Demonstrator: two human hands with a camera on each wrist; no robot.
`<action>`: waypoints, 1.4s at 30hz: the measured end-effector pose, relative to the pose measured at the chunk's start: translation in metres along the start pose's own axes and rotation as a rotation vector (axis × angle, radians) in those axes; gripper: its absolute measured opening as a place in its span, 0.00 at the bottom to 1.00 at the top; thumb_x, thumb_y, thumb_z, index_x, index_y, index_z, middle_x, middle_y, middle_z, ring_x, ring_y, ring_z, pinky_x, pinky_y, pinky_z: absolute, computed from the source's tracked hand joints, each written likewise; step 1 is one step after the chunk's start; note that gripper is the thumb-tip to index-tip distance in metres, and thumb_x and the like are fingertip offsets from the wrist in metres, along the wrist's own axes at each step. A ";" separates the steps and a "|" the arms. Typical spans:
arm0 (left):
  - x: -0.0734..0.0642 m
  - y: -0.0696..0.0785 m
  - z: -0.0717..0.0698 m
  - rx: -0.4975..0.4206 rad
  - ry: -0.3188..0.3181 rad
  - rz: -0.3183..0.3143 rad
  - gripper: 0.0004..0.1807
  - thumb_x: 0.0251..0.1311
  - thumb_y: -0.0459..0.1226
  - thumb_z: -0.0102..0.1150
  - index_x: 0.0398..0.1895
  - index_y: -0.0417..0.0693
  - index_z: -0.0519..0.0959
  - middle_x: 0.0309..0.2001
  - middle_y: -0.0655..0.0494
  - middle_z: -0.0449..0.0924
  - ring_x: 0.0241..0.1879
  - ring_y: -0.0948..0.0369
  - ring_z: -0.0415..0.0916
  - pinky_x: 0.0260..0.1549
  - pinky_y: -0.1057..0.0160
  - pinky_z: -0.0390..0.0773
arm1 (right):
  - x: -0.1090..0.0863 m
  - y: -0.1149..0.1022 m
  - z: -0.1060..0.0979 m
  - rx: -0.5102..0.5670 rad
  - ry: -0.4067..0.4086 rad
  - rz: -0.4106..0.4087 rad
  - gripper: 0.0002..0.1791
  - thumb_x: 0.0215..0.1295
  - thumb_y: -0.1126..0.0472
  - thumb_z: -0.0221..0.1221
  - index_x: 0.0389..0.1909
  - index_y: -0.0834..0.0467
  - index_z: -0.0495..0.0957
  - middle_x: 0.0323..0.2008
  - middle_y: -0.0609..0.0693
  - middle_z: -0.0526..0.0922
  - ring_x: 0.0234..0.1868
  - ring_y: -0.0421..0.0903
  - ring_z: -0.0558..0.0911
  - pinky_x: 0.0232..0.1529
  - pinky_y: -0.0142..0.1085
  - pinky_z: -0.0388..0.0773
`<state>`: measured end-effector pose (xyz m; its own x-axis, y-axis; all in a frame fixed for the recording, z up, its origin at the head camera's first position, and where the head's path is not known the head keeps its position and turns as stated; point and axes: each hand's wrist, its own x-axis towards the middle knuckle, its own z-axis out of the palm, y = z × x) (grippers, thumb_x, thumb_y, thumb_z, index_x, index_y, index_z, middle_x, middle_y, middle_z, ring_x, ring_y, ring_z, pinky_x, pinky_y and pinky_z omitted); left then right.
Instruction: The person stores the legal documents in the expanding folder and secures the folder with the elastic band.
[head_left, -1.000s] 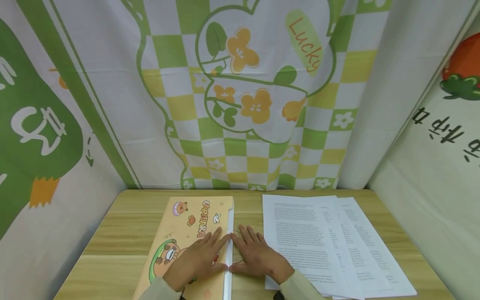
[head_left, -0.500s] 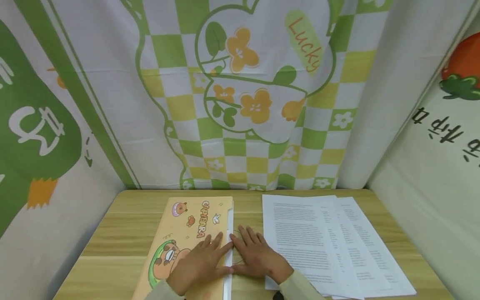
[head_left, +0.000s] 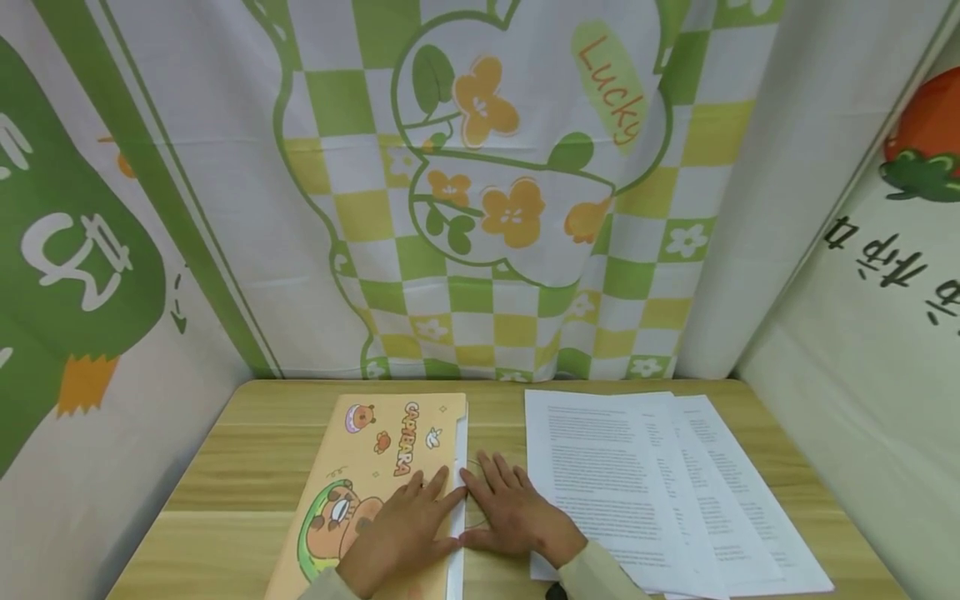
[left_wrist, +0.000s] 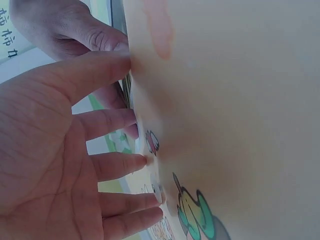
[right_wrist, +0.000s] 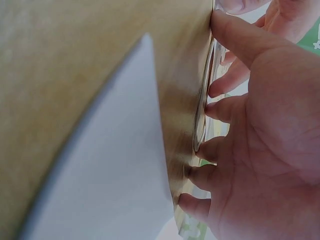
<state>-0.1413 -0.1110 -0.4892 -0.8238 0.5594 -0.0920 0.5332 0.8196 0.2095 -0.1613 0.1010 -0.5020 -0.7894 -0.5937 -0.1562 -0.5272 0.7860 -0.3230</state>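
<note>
A light-orange document folder (head_left: pixel 352 458) with capybara cartoons lies closed on the left part of the table, a white strip showing along its right side. My left hand (head_left: pixel 405 525) rests on its cover, fingers spread and nearly straight, thumb by the right edge. Against that edge lies my right hand (head_left: pixel 517 517), palm down on the table with fingers extended; the two hands nearly meet at the thumbs and index fingers. A thin cord loop (head_left: pixel 472 457) shows partly under the right hand. In the left wrist view, the left fingertips touch the cover (left_wrist: pixel 225 100).
Several overlapping printed sheets (head_left: pixel 600 467) fan out on the table's right side, close to my right wrist. The wooden table (head_left: pixel 225 467) ends at a patterned curtain (head_left: pixel 510 317) behind, with more cloth on both sides.
My left hand has slid a little toward me along the folder's right edge. The right hand, folder and sheets have stayed put.
</note>
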 end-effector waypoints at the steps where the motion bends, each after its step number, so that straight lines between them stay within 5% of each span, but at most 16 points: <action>1: 0.000 0.001 0.000 0.004 0.005 -0.002 0.37 0.67 0.59 0.60 0.74 0.53 0.71 0.74 0.39 0.64 0.67 0.32 0.65 0.62 0.36 0.71 | 0.000 0.000 0.000 0.005 0.000 0.000 0.51 0.67 0.30 0.58 0.82 0.54 0.55 0.80 0.64 0.48 0.79 0.66 0.49 0.72 0.64 0.54; 14: 0.002 0.003 -0.003 -0.035 -0.012 -0.029 0.35 0.63 0.51 0.63 0.74 0.55 0.73 0.74 0.41 0.66 0.67 0.31 0.65 0.60 0.33 0.70 | -0.001 -0.001 -0.002 0.027 0.002 -0.001 0.50 0.67 0.33 0.60 0.81 0.54 0.57 0.80 0.65 0.50 0.78 0.67 0.50 0.71 0.65 0.55; 19: 0.003 0.001 -0.006 -0.056 -0.011 -0.012 0.26 0.63 0.48 0.61 0.66 0.61 0.81 0.73 0.42 0.67 0.65 0.30 0.67 0.57 0.31 0.72 | -0.001 -0.002 -0.002 0.032 0.000 -0.006 0.50 0.67 0.33 0.60 0.81 0.55 0.57 0.80 0.65 0.50 0.78 0.67 0.50 0.71 0.65 0.55; 24: 0.003 -0.002 -0.006 -0.073 0.027 0.007 0.23 0.60 0.48 0.62 0.58 0.56 0.84 0.72 0.42 0.69 0.64 0.30 0.69 0.52 0.31 0.76 | 0.000 0.000 -0.003 0.033 -0.011 0.001 0.50 0.68 0.33 0.59 0.81 0.55 0.56 0.80 0.65 0.49 0.79 0.66 0.49 0.72 0.64 0.54; 42: -0.002 -0.001 -0.016 -0.098 0.051 0.007 0.21 0.63 0.47 0.59 0.56 0.50 0.82 0.74 0.37 0.63 0.66 0.36 0.70 0.55 0.36 0.76 | -0.001 -0.002 -0.006 0.026 -0.025 0.020 0.50 0.67 0.32 0.60 0.82 0.53 0.56 0.80 0.64 0.48 0.79 0.66 0.48 0.73 0.64 0.52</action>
<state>-0.1435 -0.1145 -0.4736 -0.8302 0.5561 -0.0406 0.5197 0.7981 0.3048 -0.1613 0.1005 -0.4959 -0.7914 -0.5822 -0.1863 -0.5025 0.7932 -0.3440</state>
